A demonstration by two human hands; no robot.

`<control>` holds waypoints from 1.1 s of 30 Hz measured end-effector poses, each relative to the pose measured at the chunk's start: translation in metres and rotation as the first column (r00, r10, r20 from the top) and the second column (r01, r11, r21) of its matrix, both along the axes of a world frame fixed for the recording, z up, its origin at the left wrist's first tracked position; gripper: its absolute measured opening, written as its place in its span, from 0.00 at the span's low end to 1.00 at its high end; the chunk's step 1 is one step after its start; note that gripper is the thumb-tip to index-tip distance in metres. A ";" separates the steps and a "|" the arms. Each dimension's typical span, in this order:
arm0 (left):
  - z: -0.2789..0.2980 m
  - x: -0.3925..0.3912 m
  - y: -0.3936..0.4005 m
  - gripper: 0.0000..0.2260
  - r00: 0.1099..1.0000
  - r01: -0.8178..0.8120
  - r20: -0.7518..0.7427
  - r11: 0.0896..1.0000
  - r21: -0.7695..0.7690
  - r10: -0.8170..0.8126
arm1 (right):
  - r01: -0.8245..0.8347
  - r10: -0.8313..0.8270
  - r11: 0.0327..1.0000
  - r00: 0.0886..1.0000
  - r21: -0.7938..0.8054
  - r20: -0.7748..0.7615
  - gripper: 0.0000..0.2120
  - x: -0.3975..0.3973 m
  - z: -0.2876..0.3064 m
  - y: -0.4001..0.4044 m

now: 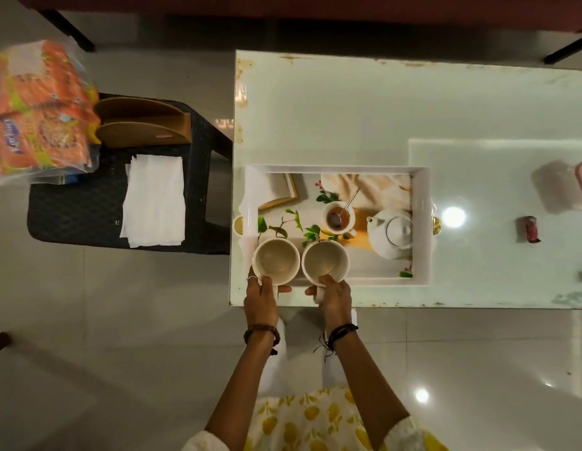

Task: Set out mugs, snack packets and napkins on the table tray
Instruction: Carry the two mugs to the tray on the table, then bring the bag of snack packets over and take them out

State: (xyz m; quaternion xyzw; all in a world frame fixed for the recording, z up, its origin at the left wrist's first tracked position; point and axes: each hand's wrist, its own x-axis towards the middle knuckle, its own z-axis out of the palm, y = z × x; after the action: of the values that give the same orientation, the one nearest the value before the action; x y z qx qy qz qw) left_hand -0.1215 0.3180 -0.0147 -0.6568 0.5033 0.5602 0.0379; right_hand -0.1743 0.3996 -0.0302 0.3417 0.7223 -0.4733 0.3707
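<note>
Head view, looking down: my left hand grips one mug, my right hand the other mug, side by side over the tray near edge. Napkins and snack packets lie far left, nearer my left hand.

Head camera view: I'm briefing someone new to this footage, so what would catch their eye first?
Two cream mugs, the left mug in the left hand and the right mug in the right hand, sit side by side at the near edge of the printed tray. Far left, bright orange snack packets and white napkins wait on a dark stool.
</note>
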 end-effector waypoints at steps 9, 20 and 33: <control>0.004 0.005 -0.018 0.26 0.957 0.252 0.174 0.962 -0.100 -0.233 | -0.083 0.291 0.910 0.826 0.407 -0.483 0.21 0.020 0.020 -0.014; 0.032 0.031 -0.117 0.09 0.952 -0.055 -0.304 0.956 -0.289 -0.037 | -0.619 0.464 0.785 0.557 0.028 -0.688 0.08 0.014 0.051 -0.177; -0.002 0.066 -0.368 0.19 0.999 0.027 0.040 0.740 -0.672 -0.001 | -0.513 0.513 0.784 0.852 -0.349 -0.103 0.29 0.040 0.007 -0.389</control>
State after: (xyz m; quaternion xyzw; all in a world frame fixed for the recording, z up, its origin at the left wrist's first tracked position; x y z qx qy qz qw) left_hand -0.0556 -0.0499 -0.0170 -0.6328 0.6755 0.3287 -0.1877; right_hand -0.1346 0.0103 -0.0232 0.0574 0.6877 -0.4805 0.5412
